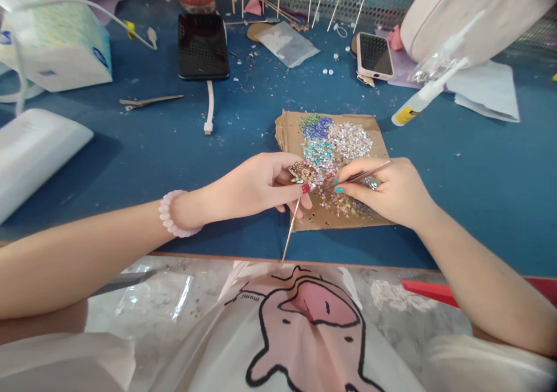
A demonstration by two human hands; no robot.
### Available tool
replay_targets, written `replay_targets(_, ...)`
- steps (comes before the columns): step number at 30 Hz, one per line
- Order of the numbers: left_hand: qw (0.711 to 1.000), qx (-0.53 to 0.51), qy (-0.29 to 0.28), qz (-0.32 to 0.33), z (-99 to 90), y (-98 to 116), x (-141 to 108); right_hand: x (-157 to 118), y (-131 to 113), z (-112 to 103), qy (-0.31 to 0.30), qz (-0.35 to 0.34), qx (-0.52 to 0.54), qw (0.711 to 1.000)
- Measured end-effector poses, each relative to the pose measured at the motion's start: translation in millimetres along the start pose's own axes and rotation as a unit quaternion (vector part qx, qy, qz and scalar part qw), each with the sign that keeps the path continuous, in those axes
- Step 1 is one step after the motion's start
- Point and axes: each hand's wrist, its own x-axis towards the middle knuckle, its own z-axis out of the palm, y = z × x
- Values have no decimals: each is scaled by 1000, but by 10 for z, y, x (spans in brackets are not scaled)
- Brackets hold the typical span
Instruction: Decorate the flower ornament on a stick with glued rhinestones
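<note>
My left hand (256, 186) pinches a small gold ornament (304, 173) on a thin stick (290, 231) that slants down past the table's front edge. Just right of it, my right hand (383, 192) is closed round metal tweezers (369, 171), whose tips are too small to make out near the ornament. Both hands are over a piece of brown cardboard (292, 137). Small piles of sparkling bits lie on it: green, blue (319, 127), turquoise (318, 151) and silvery white (351, 141), with mixed colours nearer me.
A glue bottle (418, 105) stands beyond the cardboard at the right, near a phone (375, 55). A dark phone (203, 47), a white cable end (209, 108) and a hair clip (151, 100) lie left. A white device (39, 154) sits at the left edge. Several upright sticks line the back.
</note>
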Motion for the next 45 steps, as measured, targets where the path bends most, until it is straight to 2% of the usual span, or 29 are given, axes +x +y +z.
replay_targets(12,1000,3,-7,3,-12,0,-1,-5,8,6,3,-33,-10,999)
replay_targets(25,1000,-3,-5,-1,-11,-2,-6,2,-7,-15,13,-23,-16,1000)
replay_targets(34,1000,2,-2,0,-3,8,-12,-13,-29,-54,33,-43,24,998)
replay_targets(45,1000,-7,7,-5,20,-11,11,-21,-58,31,55,-48,29,997)
